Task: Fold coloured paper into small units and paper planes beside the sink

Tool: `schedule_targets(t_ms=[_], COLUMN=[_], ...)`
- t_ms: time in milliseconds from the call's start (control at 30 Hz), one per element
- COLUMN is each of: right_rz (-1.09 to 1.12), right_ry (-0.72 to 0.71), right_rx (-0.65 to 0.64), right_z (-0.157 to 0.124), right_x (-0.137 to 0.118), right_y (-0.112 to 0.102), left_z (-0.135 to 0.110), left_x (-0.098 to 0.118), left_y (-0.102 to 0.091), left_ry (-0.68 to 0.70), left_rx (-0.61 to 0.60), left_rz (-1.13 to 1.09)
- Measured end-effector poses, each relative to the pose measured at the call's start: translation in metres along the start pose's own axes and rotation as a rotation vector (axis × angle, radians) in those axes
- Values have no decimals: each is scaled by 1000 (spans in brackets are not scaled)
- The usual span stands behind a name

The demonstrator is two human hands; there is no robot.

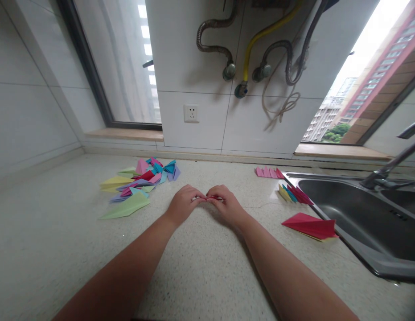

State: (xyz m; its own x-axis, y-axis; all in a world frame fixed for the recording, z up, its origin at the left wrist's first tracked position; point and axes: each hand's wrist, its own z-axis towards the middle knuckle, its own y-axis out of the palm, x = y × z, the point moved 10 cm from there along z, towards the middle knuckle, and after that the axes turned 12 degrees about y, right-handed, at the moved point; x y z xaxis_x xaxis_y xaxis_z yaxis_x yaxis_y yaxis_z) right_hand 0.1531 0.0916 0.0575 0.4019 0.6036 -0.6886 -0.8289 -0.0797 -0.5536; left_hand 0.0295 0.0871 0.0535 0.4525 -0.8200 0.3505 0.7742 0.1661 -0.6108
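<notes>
Over the middle of the countertop, my left hand (184, 204) and my right hand (226, 204) meet at the fingertips. Both are closed in a pinch on a small piece of red folded paper (206, 199), mostly hidden by the fingers. To the left lies a pile of folded paper pieces in several colours, with a pale green paper plane (129, 206) at its front and a yellow one (116, 183) behind it. On the right, by the sink, is a red paper plane (309, 225) with yellow paper under it.
Pink folded papers (269, 172) stand in a row near the wall. Yellow, blue and dark red folded papers (296, 195) sit at the edge of the steel sink (354, 223). A faucet (377, 176) rises behind the basin. Hoses and a socket (191, 113) are on the tiled wall.
</notes>
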Motion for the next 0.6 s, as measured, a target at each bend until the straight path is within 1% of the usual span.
schedule_targets(t_ms=[100, 267, 367, 467, 600], right_rz=[5, 15, 0, -15, 7], right_ry=[-31, -28, -16, 0, 12], right_rx=[-35, -80, -68, -17, 49], right_z=[0, 1, 0, 0, 1], right_x=[-3, -2, 0, 3, 4], right_y=[3, 5, 5, 3, -2], left_z=[1, 2, 4, 5, 5], left_x=[6, 11, 14, 15, 14], left_y=[2, 3, 4, 3, -4], left_ry=[63, 123, 157, 165, 136], left_rx=[-46, -108, -128, -114, -41], left_rz=[34, 85, 87, 76, 55])
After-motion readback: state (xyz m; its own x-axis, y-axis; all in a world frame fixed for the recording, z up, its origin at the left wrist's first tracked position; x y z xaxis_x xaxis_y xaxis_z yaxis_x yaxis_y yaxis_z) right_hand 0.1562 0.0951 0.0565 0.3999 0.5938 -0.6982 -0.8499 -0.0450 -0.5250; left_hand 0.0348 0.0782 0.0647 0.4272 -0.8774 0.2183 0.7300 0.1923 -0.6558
